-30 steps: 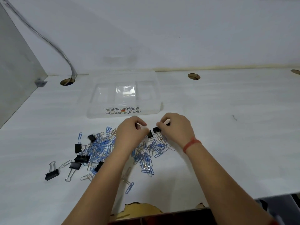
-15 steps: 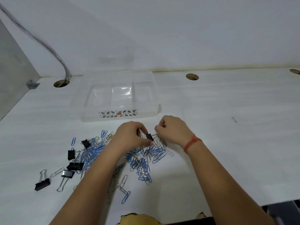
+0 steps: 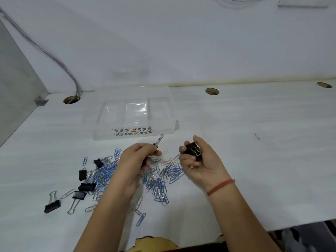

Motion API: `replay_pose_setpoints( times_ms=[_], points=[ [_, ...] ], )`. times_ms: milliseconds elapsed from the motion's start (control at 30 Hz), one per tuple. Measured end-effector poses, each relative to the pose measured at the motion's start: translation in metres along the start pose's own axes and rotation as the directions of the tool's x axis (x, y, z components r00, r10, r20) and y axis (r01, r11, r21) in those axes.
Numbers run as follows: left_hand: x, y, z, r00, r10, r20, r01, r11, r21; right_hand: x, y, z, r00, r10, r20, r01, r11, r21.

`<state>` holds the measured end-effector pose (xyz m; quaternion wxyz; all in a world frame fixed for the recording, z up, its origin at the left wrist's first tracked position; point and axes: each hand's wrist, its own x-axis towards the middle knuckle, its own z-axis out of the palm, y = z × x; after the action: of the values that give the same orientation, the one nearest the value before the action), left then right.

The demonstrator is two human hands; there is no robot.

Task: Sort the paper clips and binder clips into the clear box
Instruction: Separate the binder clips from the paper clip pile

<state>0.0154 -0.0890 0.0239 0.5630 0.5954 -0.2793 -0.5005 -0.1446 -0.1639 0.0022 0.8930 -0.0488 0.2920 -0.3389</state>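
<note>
A clear box point(image 3: 101, 118) with three compartments and a leaf-pattern label stands on the white table, just beyond my hands. A heap of blue and silver paper clips point(image 3: 163, 179) lies in front of it, with several black binder clips point(image 3: 85, 186) at its left. My left hand point(image 3: 138, 159) pinches one binder clip point(image 3: 157, 142) whose wire handle sticks up toward the box. My right hand point(image 3: 200, 164) is palm-up and curled around a small bunch of black binder clips point(image 3: 193, 150), raised above the heap's right side.
Round cable holes point(image 3: 212, 91) pierce the table at the back, one at the left with cables point(image 3: 54, 57) rising from it. A grey panel point(image 3: 12, 88) walls the left side. The table's front edge point(image 3: 300, 224) runs close to my body.
Both hands have lifted off the heap and parted. The right hand turned palm-up with binder clips in it; the left raised a binder clip toward the box.
</note>
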Motion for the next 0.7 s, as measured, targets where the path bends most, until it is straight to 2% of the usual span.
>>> replay_pose_setpoints(
  times_ms=[33, 100, 200, 300, 400, 533, 633, 700],
  points=[
    [-0.002, -0.003, 0.001, 0.997, -0.062, 0.037, 0.067, 0.983, -0.171, 0.0, 0.005, 0.001, 1.0, 0.012, 0.009, -0.012, 0.999, 0.048],
    [-0.005, -0.008, 0.003, 0.989, -0.132, 0.071, 0.15, 0.911, -0.384, 0.001, 0.014, 0.006, 1.0, 0.014, -0.01, -0.013, 0.997, 0.08],
    [-0.01, -0.011, 0.006, 0.981, -0.18, 0.068, 0.189, 0.842, -0.504, 0.0, 0.025, 0.014, 0.998, -0.004, -0.057, 0.008, 0.997, 0.07],
    [-0.013, -0.011, 0.007, 0.983, -0.185, 0.015, 0.17, 0.864, -0.473, -0.003, 0.033, 0.018, 0.994, -0.046, -0.099, 0.046, 0.999, 0.002],
    [-0.017, -0.01, 0.01, 0.985, -0.158, -0.064, 0.124, 0.921, -0.37, -0.009, 0.035, 0.021, 0.984, -0.116, -0.136, 0.093, 0.982, -0.162],
    [-0.028, -0.011, 0.015, 0.984, -0.179, -0.026, 0.161, 0.931, -0.329, -0.025, 0.029, 0.018, 0.964, -0.21, -0.16, 0.137, 0.916, -0.377],
    [-0.044, -0.02, 0.035, 0.984, -0.177, -0.012, 0.161, 0.92, -0.358, -0.043, 0.028, 0.005, 0.905, -0.37, -0.209, 0.231, 0.842, -0.488],
    [-0.056, -0.03, 0.056, 0.985, -0.173, -0.019, 0.15, 0.9, -0.409, -0.056, 0.036, -0.008, 0.821, -0.521, -0.232, 0.287, 0.729, -0.621]
  ],
)
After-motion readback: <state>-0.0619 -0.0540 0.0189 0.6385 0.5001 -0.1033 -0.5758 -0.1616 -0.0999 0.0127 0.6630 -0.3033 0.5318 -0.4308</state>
